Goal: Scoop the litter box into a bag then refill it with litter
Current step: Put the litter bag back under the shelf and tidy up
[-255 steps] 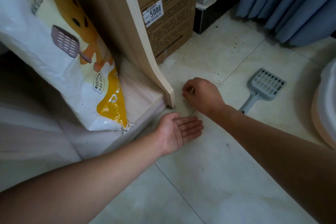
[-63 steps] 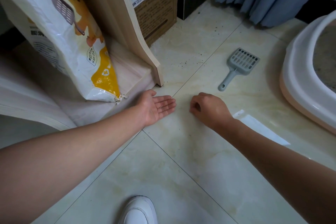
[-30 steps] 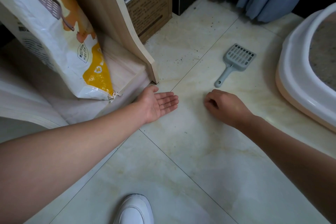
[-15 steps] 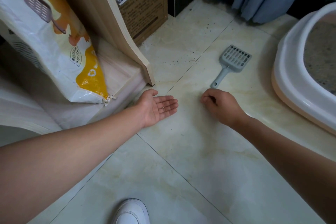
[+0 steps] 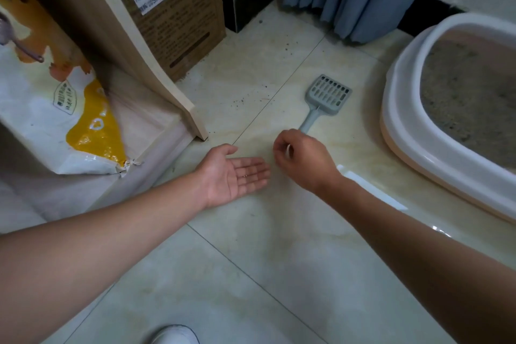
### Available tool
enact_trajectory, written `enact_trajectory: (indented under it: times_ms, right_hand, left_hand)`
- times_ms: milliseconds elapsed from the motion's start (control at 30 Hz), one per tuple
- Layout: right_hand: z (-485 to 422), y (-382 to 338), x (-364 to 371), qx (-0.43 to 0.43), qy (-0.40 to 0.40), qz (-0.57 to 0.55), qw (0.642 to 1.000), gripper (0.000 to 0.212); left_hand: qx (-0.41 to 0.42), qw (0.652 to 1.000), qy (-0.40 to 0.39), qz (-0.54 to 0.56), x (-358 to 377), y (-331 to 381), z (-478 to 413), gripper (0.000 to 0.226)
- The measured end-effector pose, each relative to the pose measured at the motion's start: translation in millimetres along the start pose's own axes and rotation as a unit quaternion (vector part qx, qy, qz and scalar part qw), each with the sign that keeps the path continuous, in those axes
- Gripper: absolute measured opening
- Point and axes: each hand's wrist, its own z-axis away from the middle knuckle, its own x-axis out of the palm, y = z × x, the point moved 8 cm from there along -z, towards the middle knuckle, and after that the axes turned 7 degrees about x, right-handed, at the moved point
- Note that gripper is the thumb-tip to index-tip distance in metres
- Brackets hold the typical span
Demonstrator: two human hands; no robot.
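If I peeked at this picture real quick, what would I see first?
Two hands meet in the middle, above the tiled floor: the left hand is held palm up, the right hand curled beside it. Just beyond lies a grey litter scoop, and a white-rimmed litter box holding litter sits at the right edge. A white-and-yellow litter bag leans at the left.

Litter box (image 5: 391,120) cut off at the right edge, litter bag (image 5: 36,109) cropped left and top, handle end of the scoop (image 5: 329,95) hidden behind the right hand (image 5: 303,160), specks (image 5: 245,175) on the left hand (image 5: 231,173) too small to identify, white shoe (image 5: 174,335) cut by bottom edge
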Motion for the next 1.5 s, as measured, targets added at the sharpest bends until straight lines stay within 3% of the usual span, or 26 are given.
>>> enact_trajectory:
  times_ms: [167, 333, 500, 800, 900, 1033, 1167, 1300, 1500]
  right_hand:
    - [9.8, 95.6, -47.7, 0.189, 0.105, 0.029, 0.976, 0.018]
    - [30.8, 147.1, -72.6, 0.288, 0.143, 0.038, 0.946, 0.018]
    - [23.6, 151.0, -71.8, 0.306, 0.166, 0.041, 0.937, 0.011]
    - [17.8, 149.6, -70.4, 0.319, 0.178, 0.062, 0.929, 0.014]
    - [11.6, 136.0, -65.0, 0.281, 0.145, 0.044, 0.948, 0.013]
    - [4.5, 59.0, -35.5, 0.116, 0.073, 0.019, 0.99, 0.01]
    - [5.2, -13.8, -9.8, 0.003, 0.012, 0.018, 1.0, 0.015]
    - [3.5, -30.3, -5.3, -0.027, -0.006, 0.034, 0.999, 0.019]
    - [4.7, -13.3, -20.8, -0.019, -0.002, 0.031, 0.999, 0.013]
  left_hand:
    - [0.013, 0.999, 0.001, 0.04, 11.3, 7.6, -10.5, 0.051]
    - [-0.007, 0.999, -0.036, 0.031, 46.7, -0.9, -19.7, 0.05]
    - [-0.013, 0.998, -0.062, 0.027, 59.8, -2.4, -24.0, 0.051]
    - [-0.002, 0.999, -0.028, 0.03, 44.7, 3.1, -24.5, 0.049]
    - [0.004, 0.999, -0.019, 0.028, 43.6, 6.4, -23.3, 0.049]
    - [0.007, 1.0, -0.008, 0.008, 45.5, 5.3, -22.8, 0.05]
    - [0.02, 0.999, -0.001, -0.045, 50.4, 2.4, -22.9, 0.043]
    - [0.038, 0.997, -0.005, -0.066, 52.9, 3.3, -25.6, 0.05]
    - [0.031, 0.998, -0.032, -0.047, 59.8, 0.8, -25.3, 0.043]
